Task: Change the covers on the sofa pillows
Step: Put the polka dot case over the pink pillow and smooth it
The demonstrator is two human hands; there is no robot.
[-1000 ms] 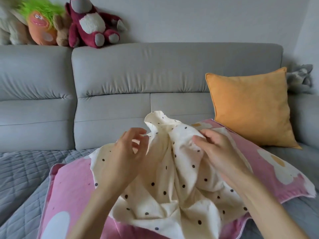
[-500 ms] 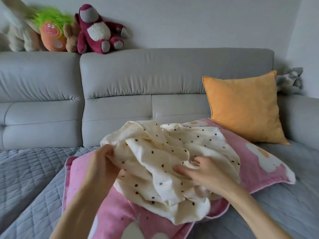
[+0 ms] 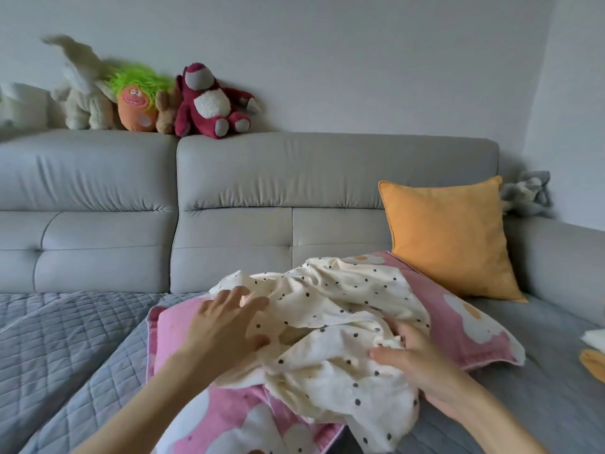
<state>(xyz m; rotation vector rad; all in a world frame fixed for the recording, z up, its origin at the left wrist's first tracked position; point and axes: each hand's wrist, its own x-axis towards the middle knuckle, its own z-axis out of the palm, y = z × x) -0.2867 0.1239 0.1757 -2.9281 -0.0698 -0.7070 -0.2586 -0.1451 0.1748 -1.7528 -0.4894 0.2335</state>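
A crumpled cream cover with dark dots (image 3: 330, 309) lies heaped on a pink pillow with a white flower print (image 3: 465, 326), which lies flat on the sofa seat. My left hand (image 3: 226, 326) rests on the cover's left side with its fingers spread and nearly straight. My right hand (image 3: 412, 358) grips a fold of the cover at its right side, with the fingers curled into the cloth. An orange pillow (image 3: 448, 237) leans upright against the sofa back at the right.
The grey sofa (image 3: 294, 178) has a quilted grey throw (image 3: 65, 339) over the seat. Several plush toys (image 3: 203, 99) sit along the top of the backrest, and a grey one (image 3: 527, 194) at the far right. Folded orange and white cloth (image 3: 594, 353) shows at the right edge.
The cover, held up in both hands a second ago, has been lowered onto the pink pillow. My left hand has let go and spread flat on it; my right hand has moved lower right.
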